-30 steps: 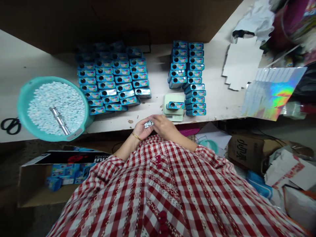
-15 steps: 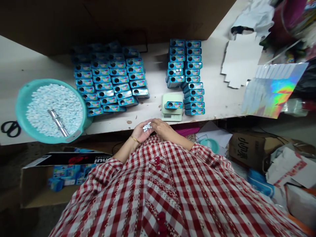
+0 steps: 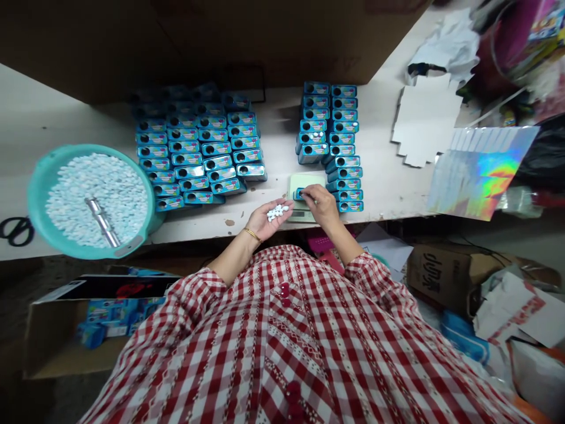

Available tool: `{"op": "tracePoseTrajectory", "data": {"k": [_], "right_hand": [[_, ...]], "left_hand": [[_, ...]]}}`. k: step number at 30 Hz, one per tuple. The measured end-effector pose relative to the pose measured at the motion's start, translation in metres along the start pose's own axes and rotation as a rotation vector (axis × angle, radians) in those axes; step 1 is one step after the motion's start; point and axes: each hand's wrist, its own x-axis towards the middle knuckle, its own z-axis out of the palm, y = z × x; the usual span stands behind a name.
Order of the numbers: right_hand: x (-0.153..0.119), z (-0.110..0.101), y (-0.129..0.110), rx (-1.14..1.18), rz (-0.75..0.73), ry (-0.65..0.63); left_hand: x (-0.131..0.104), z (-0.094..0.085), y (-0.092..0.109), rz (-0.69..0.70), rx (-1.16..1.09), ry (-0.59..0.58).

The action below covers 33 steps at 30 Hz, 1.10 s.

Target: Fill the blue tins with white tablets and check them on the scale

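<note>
Pellets, small, whitish, rounded, heaped on outspread left hand, right hand over blue tin, grip unclear

A red-and-white checked shirt with patterned strips fills the lower frame; dark-red blobs, probably buttons, run down its middle; thin gold bangle near centre.

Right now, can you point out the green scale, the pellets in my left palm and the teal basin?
Green scale (image 3: 306, 180): head view, on a bare part of its top plate.
Pellets (image 3: 277, 212): head view, on the middle of the handheld pile.
Teal basin (image 3: 37, 203): head view, on its left rim.
</note>
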Motion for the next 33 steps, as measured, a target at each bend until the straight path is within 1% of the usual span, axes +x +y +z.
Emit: {"op": "tracePoseTrajectory", "data": {"k": [2, 3, 8, 9, 10, 11, 12, 13, 15, 16, 18, 20, 22, 26, 29, 31, 33], "right_hand": [[-0.002, -0.002, 0.005, 0.014, -0.001, 0.02], [-0.004, -0.005, 0.008, 0.019, 0.005, 0.05], [-0.026, -0.029, 0.022, -0.01, 0.106, 0.308], [-0.031, -0.032, 0.022, -0.019, 0.132, 0.34], [-0.035, -0.032, 0.019, -0.024, 0.145, 0.344], [-0.039, -0.029, 0.012, -0.025, 0.136, 0.311], [-0.042, -0.023, 0.003, -0.021, 0.101, 0.237], [-0.044, -0.014, -0.009, -0.018, 0.046, 0.127], [-0.047, 0.008, -0.036, -0.046, -0.075, -0.15], [-0.047, 0.019, -0.048, -0.099, -0.096, -0.27], [-0.046, 0.036, -0.066, -0.202, -0.098, -0.451], [-0.044, 0.046, -0.074, -0.263, -0.097, -0.555], [-0.041, 0.048, -0.075, -0.288, -0.1, -0.586], [-0.037, 0.047, -0.077, -0.315, -0.078, -0.549], [-0.032, 0.046, -0.076, -0.259, -0.081, -0.514], [-0.027, 0.043, -0.068, -0.175, -0.056, -0.448], [-0.02, 0.036, -0.052, -0.098, -0.02, -0.338]], "left_hand": [[-0.004, -0.004, 0.002, -0.005, -0.001, 0.017], [-0.006, -0.008, 0.003, -0.006, -0.003, 0.029], [-0.017, -0.033, 0.007, 0.018, -0.008, 0.122], [-0.019, -0.037, 0.006, 0.021, -0.004, 0.135], [-0.021, -0.041, 0.005, 0.016, 0.004, 0.138], [-0.022, -0.043, 0.003, 0.003, 0.016, 0.129], [-0.024, -0.044, 0.0, -0.014, 0.031, 0.107], [-0.025, -0.044, -0.003, -0.031, 0.048, 0.075], [-0.026, -0.043, -0.009, -0.05, 0.076, 0.009], [-0.026, -0.042, -0.011, -0.053, 0.088, -0.014], [-0.026, -0.043, -0.014, -0.053, 0.109, -0.029], [-0.027, -0.045, -0.014, -0.056, 0.124, -0.022], [-0.027, -0.048, -0.012, -0.053, 0.124, -0.011], [-0.027, -0.051, -0.008, -0.041, 0.108, 0.025], [-0.025, -0.048, -0.005, -0.02, 0.105, 0.029], [-0.022, -0.042, -0.002, -0.008, 0.102, -0.001], [-0.02, -0.033, 0.0, -0.002, 0.103, -0.033]]}}
